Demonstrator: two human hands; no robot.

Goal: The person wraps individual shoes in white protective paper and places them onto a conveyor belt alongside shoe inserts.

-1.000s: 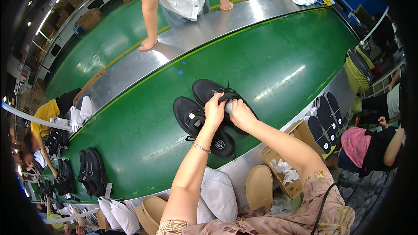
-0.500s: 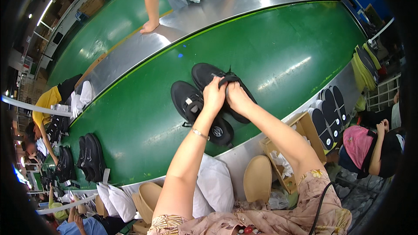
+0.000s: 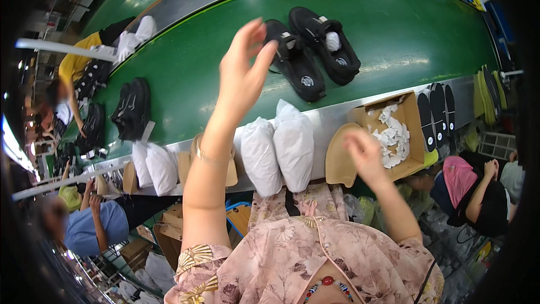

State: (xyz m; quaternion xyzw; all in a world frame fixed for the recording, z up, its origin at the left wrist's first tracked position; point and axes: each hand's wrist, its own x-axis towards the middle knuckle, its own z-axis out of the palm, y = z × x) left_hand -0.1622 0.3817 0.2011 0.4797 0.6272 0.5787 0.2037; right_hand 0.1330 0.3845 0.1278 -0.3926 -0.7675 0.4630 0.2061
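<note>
Two black sneakers lie side by side on the green belt: a left shoe (image 3: 306, 76) and a right shoe (image 3: 346, 67). A white paper wad (image 3: 332, 40) shows in the right shoe's opening. My left hand (image 3: 242, 70) hovers just left of the shoes, fingers and thumb apart, holding nothing. Motion smears my right hand (image 3: 367, 155), which is over the metal edge beside a tan insole-shaped board (image 3: 338, 163) and a cardboard box (image 3: 415, 160). Crumpled white paper (image 3: 392, 138) fills part of the box. Whether the right fingers hold anything is unclear.
Two white-wrapped shapes (image 3: 293, 155) lie on the metal edge before me. Black insoles (image 3: 436, 115) stand at right. Another pair of black shoes (image 3: 132, 110) sits left on the belt. People work at far left and right, including one in a yellow top (image 3: 84, 59).
Both hands have let go of the right shoe. My right hand has moved back toward the box. A white wad now shows in the shoe's opening. The view has shifted; the person opposite has left it.
</note>
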